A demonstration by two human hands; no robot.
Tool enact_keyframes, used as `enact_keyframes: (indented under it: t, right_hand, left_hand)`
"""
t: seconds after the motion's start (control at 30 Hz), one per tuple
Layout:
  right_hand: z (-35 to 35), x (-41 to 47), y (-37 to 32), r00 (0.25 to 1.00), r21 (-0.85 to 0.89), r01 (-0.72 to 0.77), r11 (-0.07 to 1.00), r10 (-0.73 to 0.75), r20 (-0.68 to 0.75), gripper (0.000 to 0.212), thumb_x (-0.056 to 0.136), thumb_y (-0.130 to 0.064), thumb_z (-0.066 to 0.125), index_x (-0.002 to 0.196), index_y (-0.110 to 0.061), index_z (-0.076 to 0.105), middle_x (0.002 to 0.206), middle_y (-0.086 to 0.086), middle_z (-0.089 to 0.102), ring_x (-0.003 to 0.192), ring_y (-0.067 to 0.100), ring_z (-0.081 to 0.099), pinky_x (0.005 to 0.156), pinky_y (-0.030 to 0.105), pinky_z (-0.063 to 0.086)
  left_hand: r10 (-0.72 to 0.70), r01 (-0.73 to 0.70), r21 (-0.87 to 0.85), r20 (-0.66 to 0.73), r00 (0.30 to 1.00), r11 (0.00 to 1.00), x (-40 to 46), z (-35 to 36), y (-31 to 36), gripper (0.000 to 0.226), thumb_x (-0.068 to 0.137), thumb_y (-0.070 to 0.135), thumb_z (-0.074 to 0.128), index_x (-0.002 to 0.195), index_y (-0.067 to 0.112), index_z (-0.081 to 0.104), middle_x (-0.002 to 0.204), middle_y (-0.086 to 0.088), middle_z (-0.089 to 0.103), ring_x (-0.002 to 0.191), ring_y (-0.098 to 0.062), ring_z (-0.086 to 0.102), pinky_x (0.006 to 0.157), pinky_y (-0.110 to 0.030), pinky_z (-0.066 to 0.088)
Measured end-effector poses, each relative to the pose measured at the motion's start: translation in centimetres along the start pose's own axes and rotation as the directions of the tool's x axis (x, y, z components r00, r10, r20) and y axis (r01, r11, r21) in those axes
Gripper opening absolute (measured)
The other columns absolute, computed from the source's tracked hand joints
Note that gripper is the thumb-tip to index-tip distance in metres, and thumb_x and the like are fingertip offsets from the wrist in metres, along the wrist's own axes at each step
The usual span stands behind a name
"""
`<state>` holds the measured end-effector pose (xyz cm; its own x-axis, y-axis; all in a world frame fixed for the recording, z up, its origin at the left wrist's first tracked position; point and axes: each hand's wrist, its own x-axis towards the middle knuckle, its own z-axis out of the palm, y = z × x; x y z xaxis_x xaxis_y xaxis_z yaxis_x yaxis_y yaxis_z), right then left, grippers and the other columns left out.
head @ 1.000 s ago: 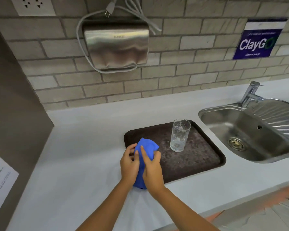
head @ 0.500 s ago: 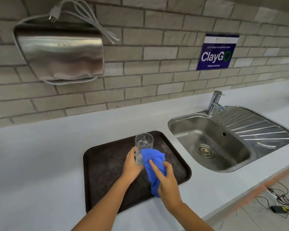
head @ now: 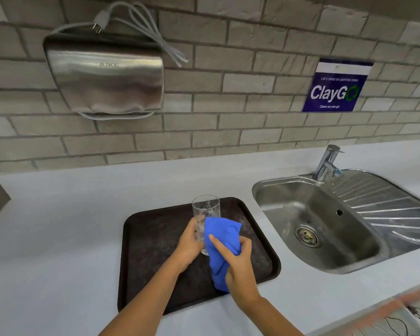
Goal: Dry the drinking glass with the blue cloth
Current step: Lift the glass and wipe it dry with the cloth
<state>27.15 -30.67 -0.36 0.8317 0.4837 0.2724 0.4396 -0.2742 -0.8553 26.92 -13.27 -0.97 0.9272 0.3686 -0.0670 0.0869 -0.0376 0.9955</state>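
A clear drinking glass (head: 205, 209) with water drops stands upright above the dark brown tray (head: 153, 238). My left hand (head: 188, 246) grips its lower left side. A blue cloth (head: 222, 238) is pressed against the glass's right side, and its tail hangs down toward the tray. My right hand (head: 239, 265) holds the cloth, forefinger stretched across it. The cloth and my hands hide the base of the glass.
The tray lies on a pale countertop (head: 58, 238). A steel sink (head: 325, 226) with a tap (head: 326, 163) and ribbed drainer is to the right. A steel hand dryer (head: 104, 76) and a blue sign (head: 335, 86) hang on the brick wall.
One second ago both hands held the bunched cloth left of the glass. My left hand then took the glass and my right brought the cloth to its side. The view shifted right.
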Motion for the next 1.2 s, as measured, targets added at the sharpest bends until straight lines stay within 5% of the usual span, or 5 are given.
enact_keyframes:
  t: [0.17, 0.37, 0.63, 0.97, 1.2]
  right_hand:
    - [0.7, 1.6, -2.3, 0.993, 0.139, 0.085, 0.987, -0.071, -0.097, 0.050, 0.088, 0.008, 0.047, 0.128, -0.021, 0.052, 0.120, -0.007, 0.049, 0.113, 0.004, 0.053, 0.094, 0.018, 0.045]
    - [1.4, 2.6, -5.8, 0.986, 0.123, 0.161, 0.979, -0.155, -0.057, 0.047, 0.099, -0.020, 0.047, 0.139, -0.042, 0.039, 0.123, 0.002, 0.028, 0.119, -0.004, 0.035, 0.102, 0.005, 0.028]
    - [3.1, 3.5, -9.0, 0.959, -0.165, 0.212, 0.963, -0.237, -0.153, 0.075, 0.086, -0.071, 0.038, 0.150, -0.036, 0.022, 0.160, -0.006, -0.005, 0.148, 0.014, 0.000, 0.117, 0.037, 0.008]
    - [3.7, 3.6, -12.0, 0.989, 0.298, 0.116, 0.948, -0.082, -0.125, 0.046, 0.090, -0.043, 0.053, 0.123, -0.064, 0.028, 0.147, -0.008, 0.039, 0.131, 0.012, 0.046, 0.107, 0.045, 0.043]
    - [5.6, 2.5, -12.6, 0.945, -0.101, 0.256, 0.961, -0.271, -0.184, 0.047, 0.098, -0.053, 0.033, 0.142, -0.038, 0.032, 0.161, -0.021, 0.005, 0.149, 0.011, 0.008, 0.117, 0.030, 0.018]
  left_hand:
    - [0.004, -0.006, -0.093, -0.022, 1.000, 0.996, -2.2, -0.4, 1.0, 0.043, 0.087, 0.014, 0.074, 0.120, 0.038, 0.062, 0.119, 0.013, 0.073, 0.111, -0.007, 0.068, 0.081, -0.017, 0.054]
    - [0.021, -0.023, -0.176, -0.016, 1.000, 0.984, -5.2, -1.6, 3.7, 0.045, 0.091, 0.041, 0.069, 0.133, 0.044, 0.055, 0.129, 0.015, 0.068, 0.119, -0.004, 0.064, 0.095, -0.027, 0.055]
    - [0.000, -0.009, -0.269, -0.032, 0.999, 0.963, -7.3, -2.2, 6.6, 0.055, 0.092, 0.068, 0.046, 0.141, 0.044, 0.047, 0.137, 0.013, 0.063, 0.126, -0.008, 0.060, 0.108, -0.042, 0.049]
    - [0.042, -0.067, -0.302, -0.089, 0.995, 0.951, -8.2, -2.6, 7.5, 0.046, 0.098, 0.058, 0.041, 0.141, 0.042, 0.047, 0.130, 0.013, 0.067, 0.118, -0.004, 0.065, 0.082, -0.018, 0.057]
    - [0.030, -0.067, -0.253, -0.145, 0.989, 0.965, -8.5, -2.9, 8.1, 0.045, 0.106, 0.040, 0.034, 0.147, 0.026, 0.043, 0.147, 0.010, 0.050, 0.133, -0.010, 0.053, 0.103, -0.029, 0.047]
